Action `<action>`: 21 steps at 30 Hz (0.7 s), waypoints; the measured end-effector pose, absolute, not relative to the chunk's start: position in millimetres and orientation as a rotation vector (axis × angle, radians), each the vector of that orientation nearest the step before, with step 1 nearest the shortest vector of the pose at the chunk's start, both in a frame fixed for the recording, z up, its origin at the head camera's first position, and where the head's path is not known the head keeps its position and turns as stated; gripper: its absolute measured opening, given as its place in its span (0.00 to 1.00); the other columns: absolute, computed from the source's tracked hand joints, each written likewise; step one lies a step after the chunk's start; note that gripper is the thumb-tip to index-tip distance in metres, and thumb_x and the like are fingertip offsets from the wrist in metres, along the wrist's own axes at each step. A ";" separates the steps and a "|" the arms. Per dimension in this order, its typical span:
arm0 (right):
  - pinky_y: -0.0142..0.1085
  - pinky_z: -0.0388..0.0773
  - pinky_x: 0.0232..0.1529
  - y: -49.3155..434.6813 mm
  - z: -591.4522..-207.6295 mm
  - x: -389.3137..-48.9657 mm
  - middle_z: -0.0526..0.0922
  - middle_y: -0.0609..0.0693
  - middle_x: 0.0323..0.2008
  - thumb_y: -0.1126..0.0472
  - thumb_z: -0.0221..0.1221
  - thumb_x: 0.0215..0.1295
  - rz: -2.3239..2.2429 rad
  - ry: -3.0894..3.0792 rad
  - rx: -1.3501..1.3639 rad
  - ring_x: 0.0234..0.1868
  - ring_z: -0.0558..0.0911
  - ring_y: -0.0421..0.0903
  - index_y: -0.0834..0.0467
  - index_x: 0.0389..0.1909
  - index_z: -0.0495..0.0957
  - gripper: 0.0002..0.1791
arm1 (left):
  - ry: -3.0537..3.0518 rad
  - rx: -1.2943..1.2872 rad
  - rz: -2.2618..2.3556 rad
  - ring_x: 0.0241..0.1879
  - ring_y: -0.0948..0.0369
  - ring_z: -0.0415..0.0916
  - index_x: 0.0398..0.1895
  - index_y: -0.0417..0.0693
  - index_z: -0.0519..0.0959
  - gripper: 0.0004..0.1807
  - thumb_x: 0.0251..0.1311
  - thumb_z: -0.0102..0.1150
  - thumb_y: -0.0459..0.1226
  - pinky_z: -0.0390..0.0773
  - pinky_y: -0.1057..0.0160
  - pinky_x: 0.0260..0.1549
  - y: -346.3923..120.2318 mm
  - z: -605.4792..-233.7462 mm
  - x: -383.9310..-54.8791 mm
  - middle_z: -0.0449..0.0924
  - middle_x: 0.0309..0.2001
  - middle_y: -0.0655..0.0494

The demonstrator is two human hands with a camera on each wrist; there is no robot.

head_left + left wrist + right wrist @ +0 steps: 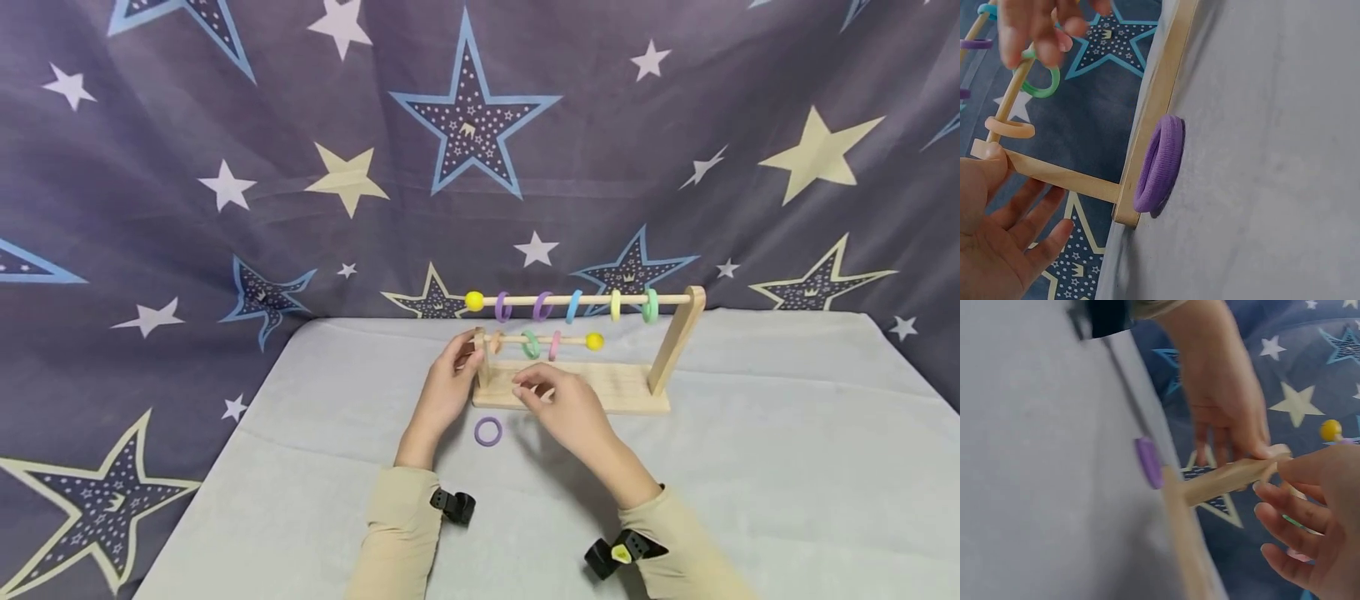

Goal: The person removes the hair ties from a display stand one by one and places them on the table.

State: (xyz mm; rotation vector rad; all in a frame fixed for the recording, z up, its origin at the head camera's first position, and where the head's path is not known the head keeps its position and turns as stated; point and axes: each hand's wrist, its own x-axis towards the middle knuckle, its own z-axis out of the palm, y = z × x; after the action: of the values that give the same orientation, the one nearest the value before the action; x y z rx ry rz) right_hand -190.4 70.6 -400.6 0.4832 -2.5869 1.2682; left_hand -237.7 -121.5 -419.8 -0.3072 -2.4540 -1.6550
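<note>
My left hand [444,385] grips the short post [1063,174] at the left end of a wooden stand [626,393], thumb near its top and other fingers behind it. On the stand's lower bar hang an orange hair tie [1011,129], a green hair tie [532,346] and a pink hair tie [554,347]. My right hand [572,410] hovers in front of the bar and over the base, its fingers loosely bent with nothing seen between them. A ribbed purple hair tie [1163,165] lies on the cloth before the stand's left end.
The upper bar [671,299] carries several more hair ties, among them a blue one [573,307], a yellow one [616,306] and a green one [650,307]. Yellow balls [474,301] cap both bars. A star-patterned curtain [300,125] hangs behind the pale tablecloth [787,467].
</note>
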 end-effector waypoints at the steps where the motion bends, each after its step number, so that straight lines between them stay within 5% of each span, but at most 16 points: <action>1: 0.42 0.80 0.38 73.0 -398.1 -190.3 0.87 0.45 0.34 0.61 0.66 0.64 1.285 -2.564 0.473 0.34 0.82 0.44 0.55 0.41 0.84 0.06 | -2.458 -0.313 -1.653 0.54 0.50 0.77 0.68 0.44 0.70 0.22 0.73 0.52 0.39 0.75 0.52 0.57 -121.0 -420.0 -237.7 0.79 0.55 0.41; 21: 0.33 0.79 0.36 105.8 -393.4 -207.0 0.87 0.53 0.35 0.63 0.66 0.64 1.389 -2.365 0.276 0.33 0.83 0.47 0.62 0.39 0.84 0.07 | -2.470 -0.307 -1.659 0.58 0.49 0.75 0.69 0.44 0.69 0.23 0.73 0.51 0.40 0.72 0.52 0.60 -120.9 -419.9 -238.6 0.78 0.57 0.40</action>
State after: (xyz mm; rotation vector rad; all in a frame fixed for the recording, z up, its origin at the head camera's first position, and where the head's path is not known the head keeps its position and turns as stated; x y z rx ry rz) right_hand -207.0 105.8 -393.4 0.2765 -2.3651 1.3894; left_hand -238.6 -120.9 -419.9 -0.3066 -2.4701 -1.6585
